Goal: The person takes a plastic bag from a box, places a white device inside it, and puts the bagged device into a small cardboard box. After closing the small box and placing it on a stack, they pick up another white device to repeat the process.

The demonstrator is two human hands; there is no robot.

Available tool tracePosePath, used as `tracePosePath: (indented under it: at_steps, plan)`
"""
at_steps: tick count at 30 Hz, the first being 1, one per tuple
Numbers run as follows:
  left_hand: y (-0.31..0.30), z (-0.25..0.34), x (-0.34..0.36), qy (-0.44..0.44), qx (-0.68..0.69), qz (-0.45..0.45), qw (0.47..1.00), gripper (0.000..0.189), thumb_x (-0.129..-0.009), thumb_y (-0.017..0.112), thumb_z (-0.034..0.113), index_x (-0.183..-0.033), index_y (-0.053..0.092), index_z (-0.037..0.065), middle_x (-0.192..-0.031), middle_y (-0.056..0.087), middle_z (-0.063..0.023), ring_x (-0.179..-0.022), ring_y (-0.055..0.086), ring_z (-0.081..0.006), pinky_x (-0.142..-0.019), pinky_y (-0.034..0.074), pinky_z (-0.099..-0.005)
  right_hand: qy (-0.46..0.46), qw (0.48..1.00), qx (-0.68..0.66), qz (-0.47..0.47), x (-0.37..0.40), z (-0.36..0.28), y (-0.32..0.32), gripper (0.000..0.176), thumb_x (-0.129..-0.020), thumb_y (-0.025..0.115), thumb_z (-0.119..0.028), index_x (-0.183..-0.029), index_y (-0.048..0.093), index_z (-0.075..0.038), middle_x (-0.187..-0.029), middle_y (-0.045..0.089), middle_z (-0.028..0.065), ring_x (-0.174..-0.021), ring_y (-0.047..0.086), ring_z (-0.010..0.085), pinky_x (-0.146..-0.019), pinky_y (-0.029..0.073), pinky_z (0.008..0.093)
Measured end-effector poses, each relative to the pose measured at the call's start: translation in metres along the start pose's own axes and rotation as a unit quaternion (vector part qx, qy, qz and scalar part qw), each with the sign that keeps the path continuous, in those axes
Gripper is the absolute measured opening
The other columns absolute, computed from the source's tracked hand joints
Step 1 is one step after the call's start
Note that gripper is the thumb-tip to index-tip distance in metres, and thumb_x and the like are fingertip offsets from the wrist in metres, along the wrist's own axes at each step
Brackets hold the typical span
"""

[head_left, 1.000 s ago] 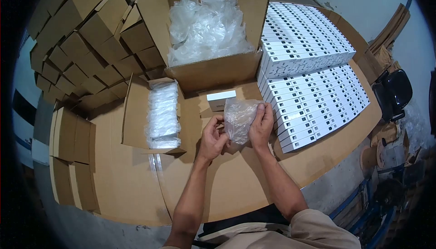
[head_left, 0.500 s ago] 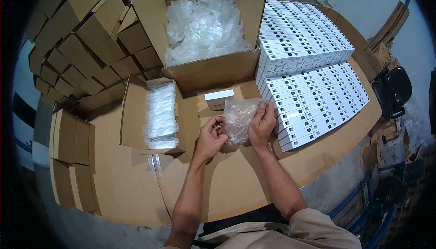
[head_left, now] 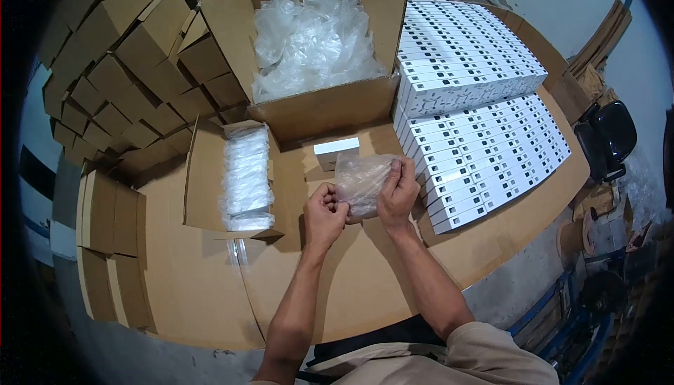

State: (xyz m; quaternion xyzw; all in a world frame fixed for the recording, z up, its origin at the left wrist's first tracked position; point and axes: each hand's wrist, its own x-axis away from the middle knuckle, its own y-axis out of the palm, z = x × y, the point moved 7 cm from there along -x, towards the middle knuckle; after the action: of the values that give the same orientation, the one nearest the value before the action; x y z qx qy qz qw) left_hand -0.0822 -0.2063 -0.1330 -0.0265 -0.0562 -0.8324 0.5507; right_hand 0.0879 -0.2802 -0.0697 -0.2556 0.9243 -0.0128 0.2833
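A clear plastic bag [head_left: 359, 183] is stretched between my two hands above the cardboard-covered table. My left hand [head_left: 325, 220] pinches its lower left edge, fingers curled. On the right side, my right hand [head_left: 398, 195] grips the bag with the thumb on top. The bag looks flat, with nothing visible inside. Just behind it stands a small white box [head_left: 337, 152], partly covered by the bag. To the left, an open carton [head_left: 200, 181] holds a row of plastic-wrapped packs [head_left: 247, 174].
A large open carton [head_left: 326, 113] full of loose clear bags [head_left: 312, 44] stands at the back. Stacked white boxes with dark square marks [head_left: 491, 160] fill the right side. Brown cartons [head_left: 116, 104] are piled at the far left, more cartons [head_left: 109, 216] below them.
The bag has been pulled wider and flatter between my hands. My left hand has turned slightly upright; my right hand has shifted a little left. The view has moved slightly.
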Motion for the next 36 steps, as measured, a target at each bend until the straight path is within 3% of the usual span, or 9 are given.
tracePosePath:
  at_steps: [8,13,15,21,25,28,31,34,36]
  plan:
    - [-0.015,0.009,0.003,0.058,0.043,0.096,0.993,0.007,-0.099,0.055,0.008,-0.102,0.059,0.002,-0.077,0.061,-0.0012,-0.065,0.055,-0.0082,-0.059,0.047,-0.0244,-0.012,1.0,-0.002,0.006,0.002,0.005,0.001,0.018,-0.11,0.049,-0.014,-0.104,0.058,0.0,-0.072,0.059,0.0177,-0.059,0.059,0.0286,-0.057,0.048,0.0393]
    - [-0.015,0.011,0.003,0.085,-0.058,0.105,0.989,0.031,-0.108,0.053,0.03,-0.1,0.061,0.001,-0.074,0.058,-0.0023,-0.07,0.051,-0.0109,-0.064,0.045,-0.0286,-0.056,0.998,0.002,-0.034,0.01,-0.004,0.008,0.012,-0.108,0.053,-0.011,-0.104,0.058,-0.001,-0.07,0.06,0.0187,-0.055,0.061,0.0317,-0.052,0.048,0.0395]
    - [-0.014,0.013,0.001,0.096,-0.093,0.074,0.988,0.037,-0.109,0.052,0.034,-0.097,0.06,0.0,-0.073,0.057,-0.0034,-0.069,0.05,-0.013,-0.063,0.043,-0.0297,-0.104,0.994,0.005,-0.038,0.015,-0.015,0.014,0.013,-0.108,0.051,-0.011,-0.102,0.058,-0.001,-0.066,0.056,0.015,-0.051,0.057,0.0255,-0.05,0.045,0.0376]
    - [-0.03,0.032,0.009,0.172,-0.16,0.251,0.939,0.038,-0.112,0.047,0.028,-0.091,0.056,-0.003,-0.067,0.053,-0.0105,-0.062,0.051,-0.0164,-0.057,0.043,-0.0358,-0.052,0.994,-0.029,-0.091,0.029,-0.011,0.027,0.012,-0.108,0.051,-0.01,-0.103,0.057,-0.001,-0.065,0.056,0.0128,-0.051,0.056,0.0214,-0.049,0.044,0.0357]
    - [-0.029,0.052,0.016,0.212,-0.208,0.262,0.918,0.034,-0.112,0.045,0.023,-0.091,0.057,-0.001,-0.067,0.057,-0.0157,-0.056,0.056,-0.0269,-0.055,0.044,-0.0408,-0.039,0.996,-0.034,-0.078,0.027,-0.013,0.029,0.013,-0.108,0.05,-0.01,-0.102,0.056,-0.001,-0.063,0.057,0.0106,-0.051,0.056,0.0204,-0.049,0.044,0.0339]
    - [-0.024,0.058,0.021,0.242,-0.21,0.244,0.915,0.032,-0.111,0.045,0.021,-0.091,0.059,0.0,-0.068,0.06,-0.0181,-0.057,0.06,-0.0356,-0.056,0.046,-0.0434,0.044,0.992,-0.018,-0.118,0.022,-0.01,0.025,0.011,-0.104,0.059,-0.012,-0.105,0.057,-0.001,-0.077,0.063,0.0156,-0.063,0.063,0.0289,-0.057,0.05,0.0391]
    - [-0.024,0.052,0.019,0.253,-0.23,0.23,0.911,0.031,-0.111,0.046,0.021,-0.092,0.059,0.0,-0.071,0.062,-0.0192,-0.061,0.063,-0.0391,-0.058,0.048,-0.0444,-0.177,0.981,-0.051,-0.055,0.011,-0.036,0.015,0.021,-0.096,0.068,-0.011,-0.113,0.06,-0.002,-0.104,0.063,0.0172,-0.091,0.063,0.0301,-0.075,0.051,0.0412]
    - [-0.023,0.05,0.018,0.236,-0.241,0.211,0.917,0.03,-0.111,0.046,0.02,-0.093,0.059,0.001,-0.073,0.063,-0.019,-0.064,0.065,-0.0394,-0.059,0.05,-0.045,-0.183,0.975,-0.005,-0.129,0.013,-0.036,0.019,0.032,-0.087,0.075,-0.011,-0.117,0.065,-0.005,-0.125,0.058,0.0177,-0.112,0.057,0.0318,-0.087,0.048,0.0437]
    - [-0.021,0.05,0.018,0.241,-0.254,0.205,0.914,0.029,-0.111,0.045,0.019,-0.093,0.059,0.001,-0.073,0.064,-0.0189,-0.066,0.066,-0.0384,-0.06,0.05,-0.0453,-0.203,0.971,0.025,-0.124,0.013,-0.042,0.02,0.029,-0.085,0.077,-0.009,-0.112,0.069,-0.007,-0.124,0.059,0.0156,-0.111,0.057,0.0303,-0.087,0.048,0.0431]
